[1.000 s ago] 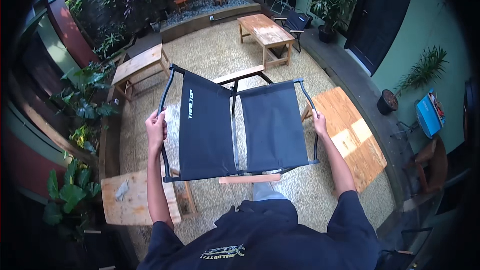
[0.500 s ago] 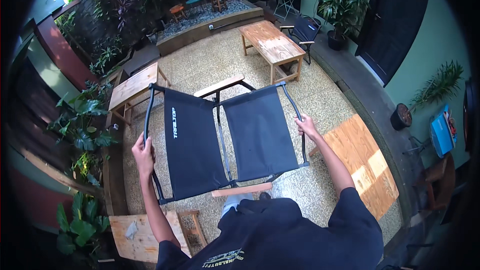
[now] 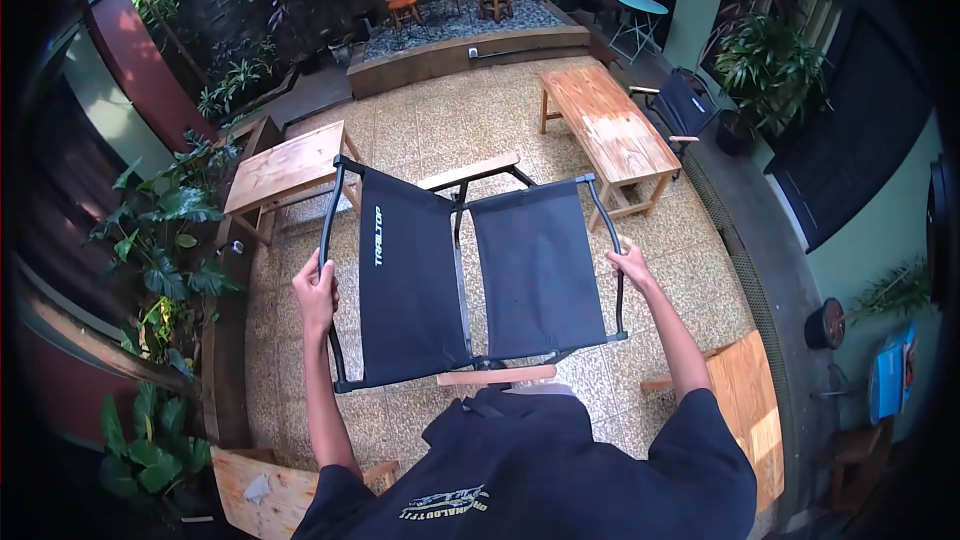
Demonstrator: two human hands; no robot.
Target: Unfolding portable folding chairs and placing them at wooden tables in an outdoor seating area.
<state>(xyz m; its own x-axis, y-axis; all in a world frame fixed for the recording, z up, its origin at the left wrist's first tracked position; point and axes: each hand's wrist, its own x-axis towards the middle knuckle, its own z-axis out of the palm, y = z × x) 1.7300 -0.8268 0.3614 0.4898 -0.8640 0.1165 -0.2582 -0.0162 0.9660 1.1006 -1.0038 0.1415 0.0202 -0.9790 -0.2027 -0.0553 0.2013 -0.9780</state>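
Note:
A folding camp chair [image 3: 540, 270] with two black fabric panels, a black tube frame and pale wooden armrests is held up in front of me, tilted on its side. My left hand [image 3: 317, 290] wraps round the bent tube along its left panel, which carries white lettering. On the opposite side, my right hand [image 3: 630, 265] grips the curved tube beside the right panel. One wooden armrest [image 3: 497, 376] lies close to my body, and the other points away from me. The chair's underside is mostly hidden.
Wooden tables stand at the left [image 3: 290, 165], far right [image 3: 610, 125], near right [image 3: 735, 410] and near left [image 3: 265, 490]. Another black chair [image 3: 685, 105] is beside the far-right table. Plants line the left wall; a raised gravel bed [image 3: 470, 58] bounds the back.
The tables and gravel bed have shifted in view as I moved or turned slightly left. Both hands keep their hold on the chair, which sits slightly farther right in the picture.

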